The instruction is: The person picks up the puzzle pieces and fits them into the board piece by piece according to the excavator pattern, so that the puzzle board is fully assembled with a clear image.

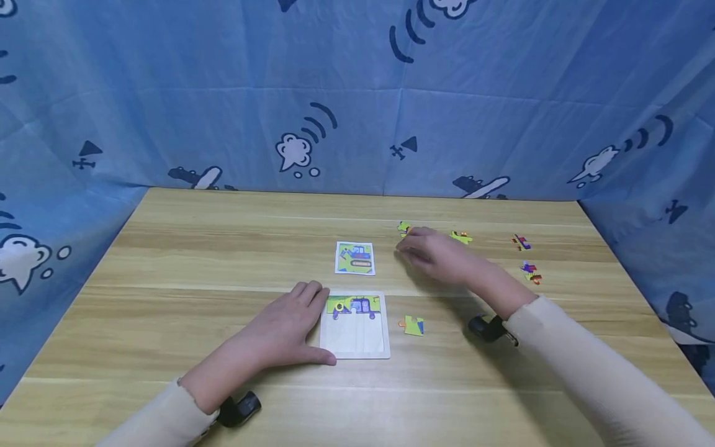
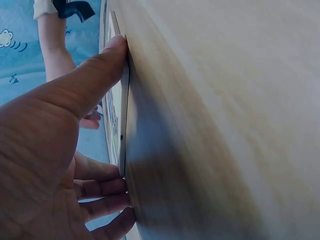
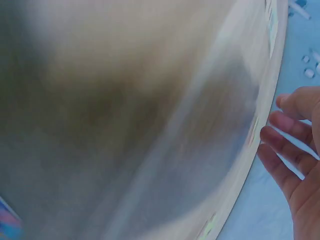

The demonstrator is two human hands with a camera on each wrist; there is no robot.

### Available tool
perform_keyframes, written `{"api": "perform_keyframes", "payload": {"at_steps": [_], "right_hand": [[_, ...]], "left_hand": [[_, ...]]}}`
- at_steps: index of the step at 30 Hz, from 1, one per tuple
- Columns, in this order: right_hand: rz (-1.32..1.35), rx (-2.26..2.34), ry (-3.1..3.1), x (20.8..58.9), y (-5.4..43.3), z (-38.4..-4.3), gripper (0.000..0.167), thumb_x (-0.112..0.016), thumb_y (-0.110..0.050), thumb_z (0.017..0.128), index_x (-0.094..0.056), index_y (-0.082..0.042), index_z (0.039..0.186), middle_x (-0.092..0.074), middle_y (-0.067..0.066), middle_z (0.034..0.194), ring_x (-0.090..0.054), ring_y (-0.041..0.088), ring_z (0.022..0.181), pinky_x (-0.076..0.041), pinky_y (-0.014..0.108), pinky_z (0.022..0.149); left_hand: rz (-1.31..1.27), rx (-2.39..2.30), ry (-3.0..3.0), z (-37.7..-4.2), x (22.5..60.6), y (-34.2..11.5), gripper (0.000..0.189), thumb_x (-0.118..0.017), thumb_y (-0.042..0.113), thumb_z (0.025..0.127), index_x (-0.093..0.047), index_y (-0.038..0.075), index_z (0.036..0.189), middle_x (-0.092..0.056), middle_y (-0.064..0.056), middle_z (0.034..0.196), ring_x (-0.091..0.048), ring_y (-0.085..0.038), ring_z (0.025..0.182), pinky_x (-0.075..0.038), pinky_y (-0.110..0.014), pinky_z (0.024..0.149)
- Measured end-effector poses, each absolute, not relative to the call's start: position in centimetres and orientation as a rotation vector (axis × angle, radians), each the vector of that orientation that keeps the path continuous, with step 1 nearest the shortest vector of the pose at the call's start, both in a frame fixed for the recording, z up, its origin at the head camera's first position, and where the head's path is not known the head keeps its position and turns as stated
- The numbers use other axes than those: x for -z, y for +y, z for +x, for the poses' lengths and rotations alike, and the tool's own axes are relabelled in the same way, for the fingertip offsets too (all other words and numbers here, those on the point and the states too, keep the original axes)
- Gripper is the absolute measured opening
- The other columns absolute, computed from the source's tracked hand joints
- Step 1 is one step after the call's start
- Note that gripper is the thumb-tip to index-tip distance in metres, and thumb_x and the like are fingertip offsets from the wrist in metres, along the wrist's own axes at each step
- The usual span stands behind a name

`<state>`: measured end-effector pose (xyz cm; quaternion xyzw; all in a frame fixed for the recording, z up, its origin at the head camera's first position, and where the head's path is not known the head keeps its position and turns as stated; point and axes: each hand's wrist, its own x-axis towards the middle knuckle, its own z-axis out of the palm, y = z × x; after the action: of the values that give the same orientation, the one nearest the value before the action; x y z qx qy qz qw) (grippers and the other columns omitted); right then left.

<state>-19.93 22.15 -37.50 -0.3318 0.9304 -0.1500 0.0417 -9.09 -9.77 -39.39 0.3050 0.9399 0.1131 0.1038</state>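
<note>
My left hand (image 1: 285, 326) spans the left side of a white puzzle board (image 1: 354, 341), thumb at its near-left corner and fingertips along its far-left edge. The left wrist view shows that thumb (image 2: 117, 44) touching the board's edge. A row of joined pieces (image 1: 357, 305) with a vehicle picture fills the board's upper part; below it the board is bare white. My right hand (image 1: 438, 254) hovers farther back, fingers loosely bent, its fingertips right by a green puzzle piece (image 1: 403, 227). The right wrist view shows those fingers spread, with nothing seen between them.
A picture card (image 1: 354, 258) of a digger lies behind the board. A green-and-blue piece (image 1: 414, 326) lies to the board's right. Behind the right hand is a yellow-green piece (image 1: 461, 237); two purple-and-red pieces (image 1: 521, 242) lie farther right. A blue patterned curtain (image 1: 357, 124) borders the table.
</note>
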Motion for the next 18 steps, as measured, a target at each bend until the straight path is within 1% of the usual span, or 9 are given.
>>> {"api": "perform_keyframes", "payload": {"at_steps": [3,8,11,14,18], "right_hand": [[-0.968,0.416,2.851,37.6,23.0,-21.5,0.031,-0.065,0.001,0.097,-0.071,-0.004,0.127,-0.070,0.017,0.130,-0.065,0.035,0.126,-0.052,0.052,0.111],[-1.022,0.359,2.803,38.0,23.5,-23.1,0.045,-0.058,0.010,0.095,-0.065,-0.004,0.138,-0.061,0.019,0.147,-0.054,0.040,0.141,-0.040,0.056,0.122],[-1.009,0.342,2.764,38.2,23.5,-23.6,0.047,-0.053,0.009,0.098,-0.062,-0.004,0.142,-0.054,0.020,0.155,-0.047,0.043,0.147,-0.035,0.057,0.125],[-0.987,0.329,2.739,38.4,23.4,-23.9,0.045,-0.050,0.008,0.101,-0.061,-0.003,0.143,-0.051,0.022,0.157,-0.045,0.045,0.149,-0.034,0.058,0.125],[-1.002,0.321,2.756,38.3,23.2,-24.1,0.045,-0.050,0.010,0.100,-0.062,-0.002,0.142,-0.057,0.024,0.150,-0.049,0.045,0.144,-0.034,0.059,0.125]], "left_hand": [[0.897,-0.343,2.770,-9.1,39.4,-9.7,0.115,-0.081,0.070,0.077,-0.042,-0.005,0.154,-0.049,-0.018,0.149,-0.050,-0.032,0.134,-0.051,-0.048,0.110],[0.894,-0.341,2.771,-9.0,39.4,-9.7,0.114,-0.082,0.069,0.077,-0.042,-0.005,0.154,-0.050,-0.018,0.149,-0.050,-0.032,0.134,-0.051,-0.047,0.110],[0.891,-0.345,2.761,-9.0,39.4,-9.7,0.114,-0.081,0.069,0.077,-0.042,-0.005,0.155,-0.049,-0.018,0.150,-0.050,-0.032,0.135,-0.050,-0.047,0.111],[0.882,-0.362,2.750,-9.0,39.3,-9.6,0.114,-0.082,0.069,0.077,-0.042,-0.005,0.155,-0.049,-0.018,0.150,-0.049,-0.033,0.135,-0.050,-0.048,0.112],[0.873,-0.364,2.756,-9.0,39.3,-9.7,0.115,-0.082,0.069,0.077,-0.041,-0.005,0.155,-0.048,-0.018,0.151,-0.049,-0.033,0.135,-0.049,-0.048,0.112]]}}
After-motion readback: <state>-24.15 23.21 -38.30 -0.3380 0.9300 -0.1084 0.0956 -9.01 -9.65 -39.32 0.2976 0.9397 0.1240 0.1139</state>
